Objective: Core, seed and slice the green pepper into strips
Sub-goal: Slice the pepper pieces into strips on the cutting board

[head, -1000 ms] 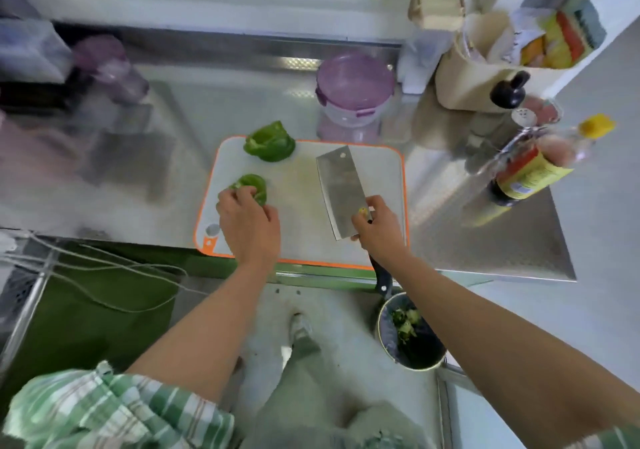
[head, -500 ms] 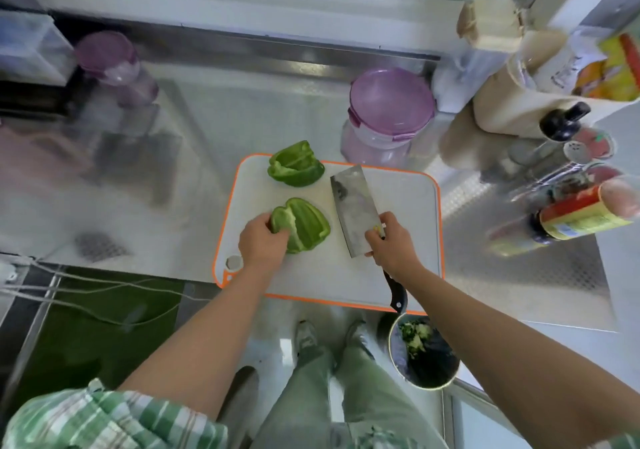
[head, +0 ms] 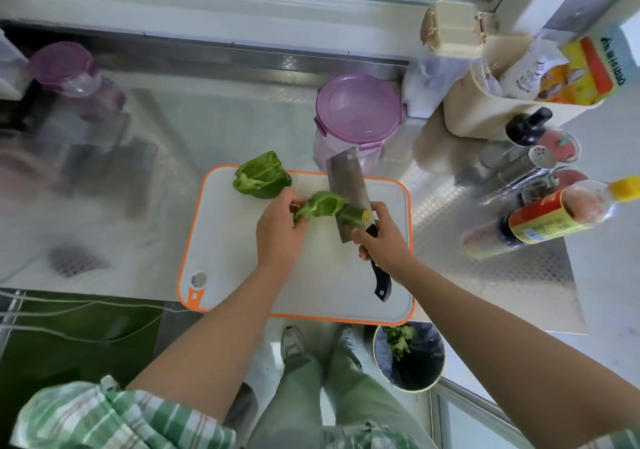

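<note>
A white cutting board with an orange rim (head: 221, 261) lies on the steel counter. One green pepper half (head: 261, 176) rests cut side up at the board's far left. My left hand (head: 278, 232) holds the other pepper half (head: 320, 204) lifted above the board's middle. My right hand (head: 384, 237) grips the black handle of a cleaver (head: 348, 185), whose blade stands against the right side of the held half. Part of that half shows mirrored in the blade.
A purple-lidded container (head: 358, 111) stands just behind the board. Sauce bottles (head: 547, 220) and shakers crowd the counter's right side, with a beige caddy (head: 485, 116) behind them. A bin with green scraps (head: 410, 357) sits on the floor below the board's right corner.
My left hand has lifted the near pepper half off the board and carried it right. My right hand has raised the cleaver from lying flat and brought the blade to that half.
</note>
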Available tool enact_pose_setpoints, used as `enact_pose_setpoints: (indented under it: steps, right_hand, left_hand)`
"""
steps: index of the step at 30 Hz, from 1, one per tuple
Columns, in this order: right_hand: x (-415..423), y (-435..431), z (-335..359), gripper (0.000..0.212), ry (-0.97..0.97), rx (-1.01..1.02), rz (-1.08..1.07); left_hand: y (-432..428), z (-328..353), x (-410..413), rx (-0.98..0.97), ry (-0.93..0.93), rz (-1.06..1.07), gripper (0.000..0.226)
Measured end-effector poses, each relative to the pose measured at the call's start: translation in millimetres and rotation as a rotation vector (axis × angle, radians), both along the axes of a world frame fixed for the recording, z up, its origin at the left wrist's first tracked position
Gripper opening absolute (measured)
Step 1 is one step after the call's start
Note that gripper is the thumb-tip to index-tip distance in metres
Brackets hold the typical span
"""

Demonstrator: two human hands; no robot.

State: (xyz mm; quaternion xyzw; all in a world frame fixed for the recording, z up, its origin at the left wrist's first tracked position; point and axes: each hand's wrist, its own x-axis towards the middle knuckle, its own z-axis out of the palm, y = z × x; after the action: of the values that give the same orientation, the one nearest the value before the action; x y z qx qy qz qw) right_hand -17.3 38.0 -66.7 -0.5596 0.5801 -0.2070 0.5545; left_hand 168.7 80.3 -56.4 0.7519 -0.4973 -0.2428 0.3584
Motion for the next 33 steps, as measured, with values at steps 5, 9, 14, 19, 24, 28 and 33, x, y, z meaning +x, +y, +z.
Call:
enact_pose_setpoints:
  steps: [5,9,14,19,24,28,33]
  right_hand:
    - [1,-3,-6,0.035,0.102,-0.034,0.078]
    - [-2,-5,-11,0.038,0.169,-0.091,0.107]
    - [-2,-9,-10,0.037,0.229,-0.145,0.135]
    - [-9,-12,-6,0.039,0.315,-0.264,0.106]
    - [-20,-8,1,0.035,0.355,-0.33,0.118]
    - [-25,-2,9,0.026,0.376,-0.386,0.161]
    - [-5,7,32,0.027,0.392,-0.39,0.309]
  left_hand:
    - [8,-6,-5,-0.019,-0.302,-0.276,0.036]
    - [20,-17,1,0.054,-0.241,-0.421,0.041]
    - [18,-16,-1,0.157,-0.073,-0.42,0.055]
    - [12,-21,-11,0.225,-0.105,-0.328,0.057]
    - [5,-26,-20,0.278,-0.082,-0.101,0.063]
    - [6,-27,-17,0.314,0.013,-0.011,0.045]
    - [5,-30,-15,0.311,0.138,0.057,0.035]
